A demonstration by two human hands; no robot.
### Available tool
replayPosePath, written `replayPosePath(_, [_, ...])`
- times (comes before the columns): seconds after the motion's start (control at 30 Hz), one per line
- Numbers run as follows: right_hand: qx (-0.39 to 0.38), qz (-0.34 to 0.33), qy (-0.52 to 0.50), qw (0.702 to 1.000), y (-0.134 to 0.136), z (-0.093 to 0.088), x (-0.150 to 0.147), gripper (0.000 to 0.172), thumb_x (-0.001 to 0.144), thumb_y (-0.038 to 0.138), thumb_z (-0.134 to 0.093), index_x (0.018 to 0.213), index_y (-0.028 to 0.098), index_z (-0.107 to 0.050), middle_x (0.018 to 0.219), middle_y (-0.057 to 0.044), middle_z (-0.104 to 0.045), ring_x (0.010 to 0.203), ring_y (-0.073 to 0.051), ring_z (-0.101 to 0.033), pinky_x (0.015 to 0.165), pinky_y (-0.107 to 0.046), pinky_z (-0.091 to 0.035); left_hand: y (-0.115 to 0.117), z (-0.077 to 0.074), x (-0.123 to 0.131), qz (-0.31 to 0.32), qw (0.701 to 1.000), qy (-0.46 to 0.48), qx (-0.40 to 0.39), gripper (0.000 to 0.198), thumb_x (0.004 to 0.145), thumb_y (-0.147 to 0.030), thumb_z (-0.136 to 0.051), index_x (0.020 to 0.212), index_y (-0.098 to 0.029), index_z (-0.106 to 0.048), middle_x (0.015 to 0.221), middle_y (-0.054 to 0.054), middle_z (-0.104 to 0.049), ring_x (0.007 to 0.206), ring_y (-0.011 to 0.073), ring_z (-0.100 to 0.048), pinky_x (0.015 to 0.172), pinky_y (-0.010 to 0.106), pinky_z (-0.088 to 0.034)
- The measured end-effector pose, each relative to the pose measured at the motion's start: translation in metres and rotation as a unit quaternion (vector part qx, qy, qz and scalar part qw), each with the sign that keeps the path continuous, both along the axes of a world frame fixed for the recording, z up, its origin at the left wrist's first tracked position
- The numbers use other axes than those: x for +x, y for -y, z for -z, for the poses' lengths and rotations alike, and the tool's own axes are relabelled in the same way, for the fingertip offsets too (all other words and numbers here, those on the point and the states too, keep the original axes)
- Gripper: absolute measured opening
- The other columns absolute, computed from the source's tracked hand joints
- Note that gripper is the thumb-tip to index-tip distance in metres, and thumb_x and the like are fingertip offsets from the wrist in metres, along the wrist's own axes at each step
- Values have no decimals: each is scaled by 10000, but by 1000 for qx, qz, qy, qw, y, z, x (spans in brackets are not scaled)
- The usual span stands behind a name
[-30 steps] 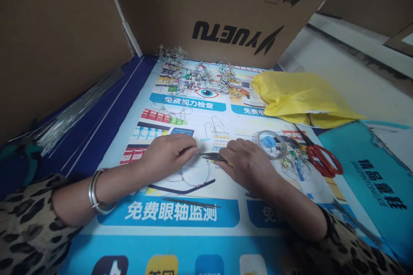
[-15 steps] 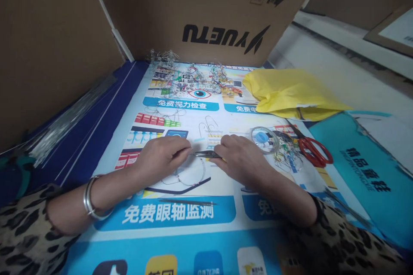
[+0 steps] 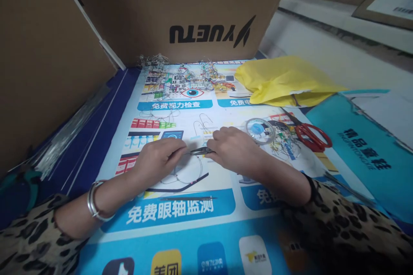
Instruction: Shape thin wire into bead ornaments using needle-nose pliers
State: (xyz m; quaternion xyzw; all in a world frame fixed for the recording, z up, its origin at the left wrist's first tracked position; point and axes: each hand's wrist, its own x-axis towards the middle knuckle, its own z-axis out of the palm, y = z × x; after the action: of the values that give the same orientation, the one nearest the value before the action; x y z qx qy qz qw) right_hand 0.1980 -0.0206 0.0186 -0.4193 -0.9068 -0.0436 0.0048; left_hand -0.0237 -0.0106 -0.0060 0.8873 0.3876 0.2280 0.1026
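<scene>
My right hand (image 3: 230, 148) is closed around a pair of pliers (image 3: 200, 151), whose dark metal jaws point left. Facing the jaws, my left hand (image 3: 163, 154) pinches a thin wire, its end at the tip of the pliers. Beneath both hands a loop of thin wire (image 3: 200, 172) with tiny beads lies over the printed sheet; whether it joins the pinched wire is unclear. Just beyond the hands, bent wire pieces (image 3: 202, 122) rest on the sheet.
Tangled wire with coloured bits (image 3: 208, 73) lies at the back by a cardboard box (image 3: 145, 13). To the right are a clear ring-shaped roll (image 3: 273, 131), red-handled scissors (image 3: 314, 137), a yellow bag (image 3: 287, 79) and a teal bag (image 3: 335, 129). Straight wires (image 3: 71, 129) lie left.
The view has shifted slightly, so the box and bags sit a bit further left and higher. Both hands keep their hold, the plier jaws still meeting the wire at my left fingertips.
</scene>
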Motion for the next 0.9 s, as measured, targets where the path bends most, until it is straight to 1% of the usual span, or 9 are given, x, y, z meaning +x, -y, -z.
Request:
replayPosePath(0.23, [10,-8,-23,1000,-1,7,2,234,860,380,-496,788,182,-600,773,-51,-599,776,-191,-516,662,-304,-291,0,0,0,-4,1000,13,-10,166,864,-239,-471,854,-169,-622,761,22,-666,663,120,-595,572,207,-433])
replayPosePath(0.43, [7,-17,-22,1000,0,7,2,238,867,372,-487,788,175,-594,775,-57,-598,778,-185,-514,669,-298,-295,1,2,-1,-13,1000,14,-3,172,874,-261,-468,865,-170,-613,764,24,-666,669,121,-596,572,209,-433])
replayPosePath(0.67, [1,-18,-27,999,-1,9,4,234,867,380,-483,815,179,-590,783,-51,-595,778,-176,-511,672,-286,-297,0,5,-3,-10,1000,24,0,177,884,-265,-451,875,-175,-603,790,26,-665,693,124,-600,593,214,-442])
replayPosePath(0.9, [0,-19,-34,999,-2,12,5,261,878,395,-458,813,180,-589,769,-45,-588,755,-172,-505,642,-283,-285,0,3,-2,-10,999,33,0,167,890,-248,-443,859,-169,-587,760,12,-650,675,114,-586,583,204,-424])
